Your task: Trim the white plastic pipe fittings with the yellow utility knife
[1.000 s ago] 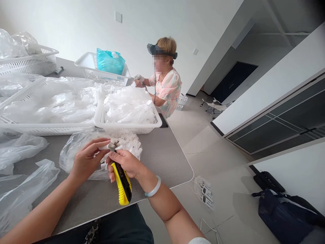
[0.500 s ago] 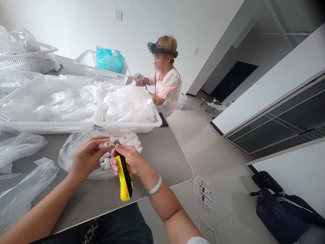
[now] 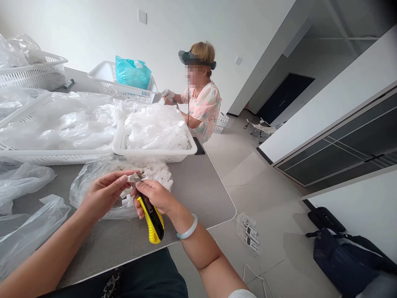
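Between the thumb and fingers of my left hand (image 3: 104,191) is a small white plastic tube (image 3: 131,178), pinched near its end. My right hand (image 3: 155,196) is wrapped around a yellow and black utility knife (image 3: 151,221), its handle slanting down toward me. The knife's blade end meets the white tube, though the exact contact is hard to make out. Beneath both hands lies a clear plastic bag (image 3: 82,188), spread open with many small white pieces (image 3: 161,174) on it.
White baskets full of clear bags (image 3: 155,124) stand just beyond my hands. Loose plastic film (image 3: 34,227) lies at left. A black phone (image 3: 199,145) rests near the table's right edge. Across the table a person (image 3: 204,97) works wearing a glove. Power strips (image 3: 252,238) lie on the floor.
The tube has turned in my left fingers and shows less of its length. My right hand has tilted the knife, its handle end shifting slightly right.
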Demonstrator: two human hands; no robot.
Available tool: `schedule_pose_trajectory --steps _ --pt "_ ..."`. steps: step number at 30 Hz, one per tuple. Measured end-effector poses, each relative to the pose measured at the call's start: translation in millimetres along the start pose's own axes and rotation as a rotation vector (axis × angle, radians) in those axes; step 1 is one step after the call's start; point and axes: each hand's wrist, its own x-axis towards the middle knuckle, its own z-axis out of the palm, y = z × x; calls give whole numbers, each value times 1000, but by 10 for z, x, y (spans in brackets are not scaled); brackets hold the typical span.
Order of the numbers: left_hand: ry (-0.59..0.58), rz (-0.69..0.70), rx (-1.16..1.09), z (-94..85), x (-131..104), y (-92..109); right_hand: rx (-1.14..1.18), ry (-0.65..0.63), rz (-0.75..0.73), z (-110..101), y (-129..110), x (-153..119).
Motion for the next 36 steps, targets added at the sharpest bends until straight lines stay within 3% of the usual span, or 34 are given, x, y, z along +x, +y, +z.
schedule_pose_trajectory --steps 12,17,21,36 --pt "0 -63 -176 -31 52 -7 27 7 62 48 -30 2" --pt "-27 -58 -164 -50 56 17 16 -11 106 59 -53 -5" --pt "24 -81 -152 -55 47 15 25 -14 103 51 -44 5" --pt "65 12 -104 26 4 46 133 -110 141 13 8 29"
